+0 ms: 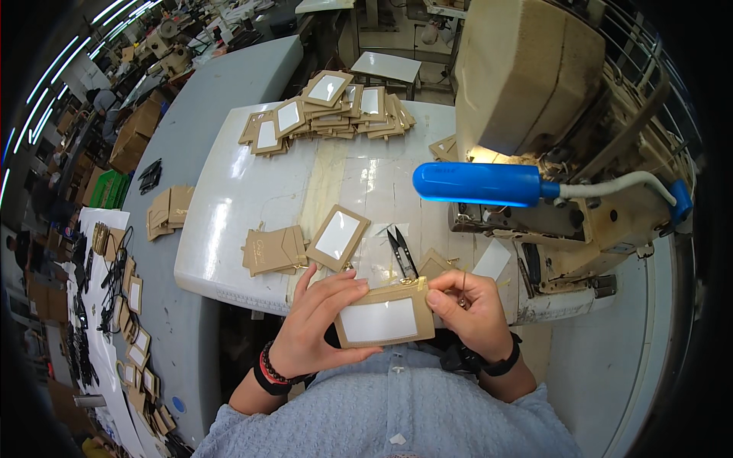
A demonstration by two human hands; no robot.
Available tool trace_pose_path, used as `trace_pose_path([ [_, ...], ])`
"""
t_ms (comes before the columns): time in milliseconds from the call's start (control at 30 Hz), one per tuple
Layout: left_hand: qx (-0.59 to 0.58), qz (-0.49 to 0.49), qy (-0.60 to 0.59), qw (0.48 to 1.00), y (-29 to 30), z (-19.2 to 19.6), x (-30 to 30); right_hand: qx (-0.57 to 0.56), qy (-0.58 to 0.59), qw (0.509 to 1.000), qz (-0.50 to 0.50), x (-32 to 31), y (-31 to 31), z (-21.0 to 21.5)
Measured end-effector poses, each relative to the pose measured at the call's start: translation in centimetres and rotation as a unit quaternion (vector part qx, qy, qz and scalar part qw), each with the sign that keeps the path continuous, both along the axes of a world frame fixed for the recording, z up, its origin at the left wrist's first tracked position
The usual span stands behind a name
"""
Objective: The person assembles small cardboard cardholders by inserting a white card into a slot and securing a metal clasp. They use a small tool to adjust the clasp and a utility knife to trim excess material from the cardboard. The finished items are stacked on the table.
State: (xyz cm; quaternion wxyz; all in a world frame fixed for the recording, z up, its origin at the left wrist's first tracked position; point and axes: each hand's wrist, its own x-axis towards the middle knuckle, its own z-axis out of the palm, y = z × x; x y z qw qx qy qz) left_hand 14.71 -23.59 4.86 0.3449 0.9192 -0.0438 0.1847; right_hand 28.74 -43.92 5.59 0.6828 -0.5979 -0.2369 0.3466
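Close in front of my body is a tan card holder (pixel 424 328) with a clear window, lying sideways. My left hand (pixel 309 324) grips it along its left end, thumb below and fingers above. At the upper right corner, my right hand (pixel 481 313) pinches the holder near a small gold-coloured metal piece. Just beyond lie black thread snips (pixel 402 256), blades apart, pointing away. Another windowed card holder (pixel 353 248) rests to their left, beside a small stack of tan holders (pixel 273 252). One more tan piece (pixel 435 263) sits partly behind my right hand.
A large pile of card holders (pixel 327 89) covers the far side of the white table (pixel 252 187). On the right stands a beige sewing machine (pixel 527 76) with a blue lamp (pixel 477 183) reaching over the table. A grey table (pixel 202 130) at left holds more holders (pixel 172 208) and black cords.
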Motion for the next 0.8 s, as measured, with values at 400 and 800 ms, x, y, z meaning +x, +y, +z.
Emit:
trace_pose_path([
  [400, 0.068, 0.131, -0.072, 0.986, 1.8, 1.2, -0.3, -0.062, -0.093, 0.991, -0.068, 3.6, -3.0, 2.2],
  [800, 0.082, 0.059, -0.033, 0.994, 0.1, 0.2, 0.6, -0.071, -0.108, 0.991, -0.043, 4.0, -4.8, 0.8],
])
